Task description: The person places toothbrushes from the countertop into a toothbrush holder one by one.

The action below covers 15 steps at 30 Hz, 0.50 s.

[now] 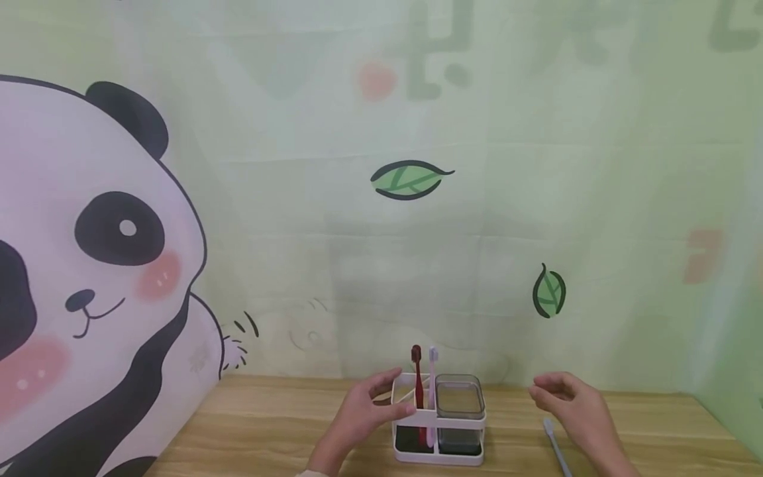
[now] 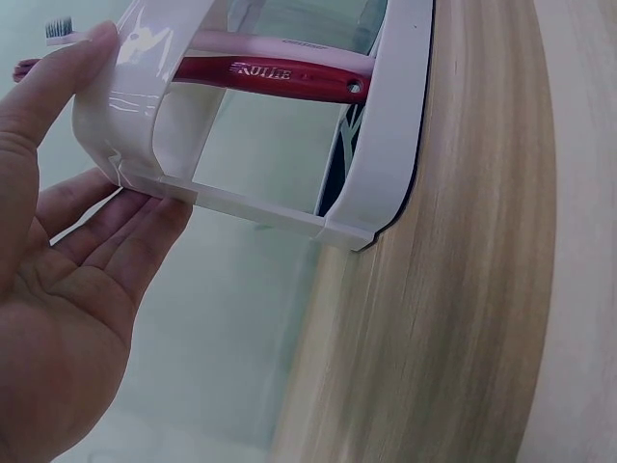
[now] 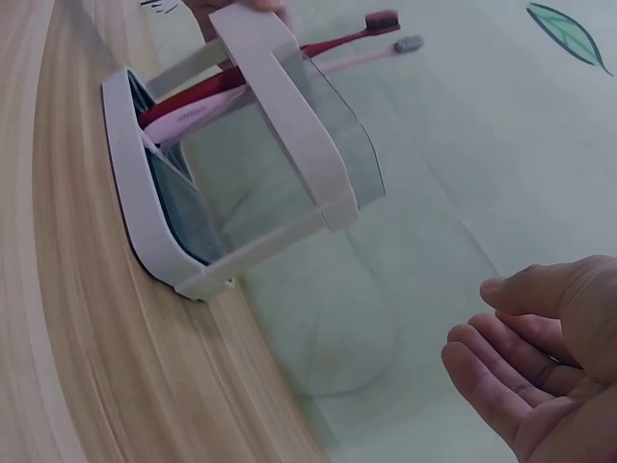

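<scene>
A white toothbrush holder [image 1: 460, 423] stands on the table, and my left hand [image 1: 361, 412] grips its upper rim at the left side, thumb in front and fingers behind. In its left compartment a red toothbrush [image 1: 419, 384] and a pink toothbrush [image 1: 432, 379] stand with their heads up. The right compartment holds a clear grey cup [image 1: 459, 397]. My right hand [image 1: 579, 409] hovers to the right of the holder, fingers loosely bent around nothing. Below it a grey-blue toothbrush [image 1: 557, 445] lies on the table. In the right wrist view that hand [image 3: 540, 362] is apart from the holder.
The wood-grain table [image 1: 268, 424] runs back to a pale green cloth backdrop [image 1: 286, 218] printed with a panda [image 1: 137, 159] and leaves. The backdrop also rises along the right side.
</scene>
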### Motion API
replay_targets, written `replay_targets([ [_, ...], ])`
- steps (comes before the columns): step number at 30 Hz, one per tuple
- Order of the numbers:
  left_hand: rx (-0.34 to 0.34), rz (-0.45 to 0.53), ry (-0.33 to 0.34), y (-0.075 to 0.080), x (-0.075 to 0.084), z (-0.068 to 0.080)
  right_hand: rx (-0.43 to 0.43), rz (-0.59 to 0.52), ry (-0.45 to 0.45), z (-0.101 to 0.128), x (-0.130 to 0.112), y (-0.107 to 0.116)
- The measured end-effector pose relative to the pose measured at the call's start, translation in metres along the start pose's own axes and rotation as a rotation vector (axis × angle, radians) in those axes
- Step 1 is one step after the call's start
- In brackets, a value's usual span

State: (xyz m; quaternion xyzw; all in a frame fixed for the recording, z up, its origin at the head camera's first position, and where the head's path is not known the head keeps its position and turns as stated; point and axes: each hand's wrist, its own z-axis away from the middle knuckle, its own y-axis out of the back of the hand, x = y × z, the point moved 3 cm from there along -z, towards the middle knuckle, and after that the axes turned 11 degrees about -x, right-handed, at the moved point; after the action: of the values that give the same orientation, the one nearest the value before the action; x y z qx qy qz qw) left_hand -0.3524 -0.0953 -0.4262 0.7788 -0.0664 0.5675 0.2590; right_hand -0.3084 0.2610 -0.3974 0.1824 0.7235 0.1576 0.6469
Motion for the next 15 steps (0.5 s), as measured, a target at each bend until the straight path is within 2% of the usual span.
replay_targets([
  [7,0.001,0.006,-0.016,0.000,-0.003,-0.001,-0.039,0.016,-0.051,-0.003,0.013,0.010],
  [15,-0.004,0.003,-0.031,0.000,-0.001,-0.001,-0.080,0.017,-0.062,-0.006,0.027,0.016],
])
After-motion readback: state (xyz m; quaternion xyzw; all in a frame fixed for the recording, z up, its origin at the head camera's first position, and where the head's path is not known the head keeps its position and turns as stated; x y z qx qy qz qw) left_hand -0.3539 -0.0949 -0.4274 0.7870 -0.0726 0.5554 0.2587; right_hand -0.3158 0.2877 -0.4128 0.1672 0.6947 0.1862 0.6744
